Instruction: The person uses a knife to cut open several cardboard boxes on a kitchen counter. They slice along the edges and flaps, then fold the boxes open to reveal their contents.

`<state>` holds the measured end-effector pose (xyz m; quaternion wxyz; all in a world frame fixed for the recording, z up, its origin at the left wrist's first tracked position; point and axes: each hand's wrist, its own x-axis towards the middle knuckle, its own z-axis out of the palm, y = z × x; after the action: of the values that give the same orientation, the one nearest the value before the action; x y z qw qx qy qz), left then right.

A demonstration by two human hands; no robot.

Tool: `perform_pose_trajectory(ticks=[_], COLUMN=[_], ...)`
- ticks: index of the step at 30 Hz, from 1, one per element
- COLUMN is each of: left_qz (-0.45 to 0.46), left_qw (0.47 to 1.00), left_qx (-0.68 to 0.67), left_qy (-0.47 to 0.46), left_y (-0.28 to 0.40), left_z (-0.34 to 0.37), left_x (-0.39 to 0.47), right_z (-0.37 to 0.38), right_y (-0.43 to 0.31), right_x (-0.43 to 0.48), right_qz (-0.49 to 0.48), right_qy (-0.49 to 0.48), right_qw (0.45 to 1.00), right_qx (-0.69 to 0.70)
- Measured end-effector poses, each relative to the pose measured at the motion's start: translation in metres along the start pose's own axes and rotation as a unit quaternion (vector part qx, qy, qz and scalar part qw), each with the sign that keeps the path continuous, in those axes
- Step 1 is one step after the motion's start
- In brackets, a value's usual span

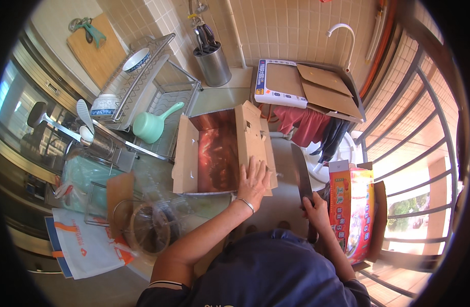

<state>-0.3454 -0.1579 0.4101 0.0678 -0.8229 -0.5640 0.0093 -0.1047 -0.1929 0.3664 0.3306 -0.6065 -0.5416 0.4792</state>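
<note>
My left hand [253,178] lies with its fingers spread on the folded flap of an opened cardboard box [185,153]. The box sits on the counter in front of me, and its inside [219,157] shows a reddish, shiny surface. A bracelet circles my left wrist. At my right side, my right hand [314,209] grips a large knife [303,172]. Its broad, dark blade points away from me, beside the box and apart from it. Part of the handle is hidden by my fingers.
A wire dish rack [143,82] with bowls and a green dipper [148,126] stands left. Behind are a knife block [213,65] and flattened cardboard [327,86] over the sink. A red printed carton [351,215] is right, near railings [407,169]. A wicker basket [148,230] sits lower left.
</note>
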Motion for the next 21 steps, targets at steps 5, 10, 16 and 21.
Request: perform_pose_trajectory(ticks=[5,10,16,21], left_qz=[-0.047,-0.066,-0.178,-0.347], left_qw=[0.985,0.937,0.873,0.662], left_qx=[-0.117,-0.258,-0.4,-0.571], left_qy=[0.116,0.226,0.214,0.341], left_y=[-0.013,-0.037,-0.053,-0.062], left_z=[0.0,-0.007,0.004,0.023], left_x=[-0.008,-0.041,-0.079,-0.09], right_z=[-0.006,-0.008,-0.007,-0.004], right_y=[0.007,0.009,0.009,0.008], right_x=[0.0,0.0,-0.002,0.0], right_qz=[-0.007,-0.007,-0.012,-0.023], right_qy=[0.008,0.019,0.012,0.001], right_qw=[1.0,0.999,0.999,0.999], right_qx=[0.017,0.036,0.037,0.039])
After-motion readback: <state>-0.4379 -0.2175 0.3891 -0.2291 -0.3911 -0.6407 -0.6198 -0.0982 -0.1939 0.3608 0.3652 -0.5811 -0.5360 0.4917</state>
